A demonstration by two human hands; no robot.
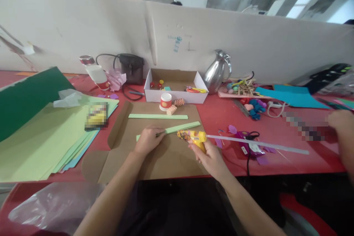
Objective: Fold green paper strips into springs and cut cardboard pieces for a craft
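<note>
In my right hand (211, 158) is a yellow glue gun (197, 138), its nozzle pointing left. A long, clear glue stick (260, 144) sticks out of its back to the right. My left hand (151, 139) grips a light green paper strip (184, 127) near its left end, with the fingers closed; a small dark thing shows at the fingertips, too small to name. The nozzle is close to this strip's surface. A second light green strip (157, 117) lies flat behind it. Both strips are over an unfolded brown cardboard sheet (171, 158).
At the back stand a white box (175, 96), a red-and-white paper cup (166, 101) and a metal jug (217, 72). Coloured paper sheets (35, 143) are stacked left. Yarn bundles (256, 108) and a purple packet (249, 143) lie right. Another person's hand (341, 120) reaches in from the right edge.
</note>
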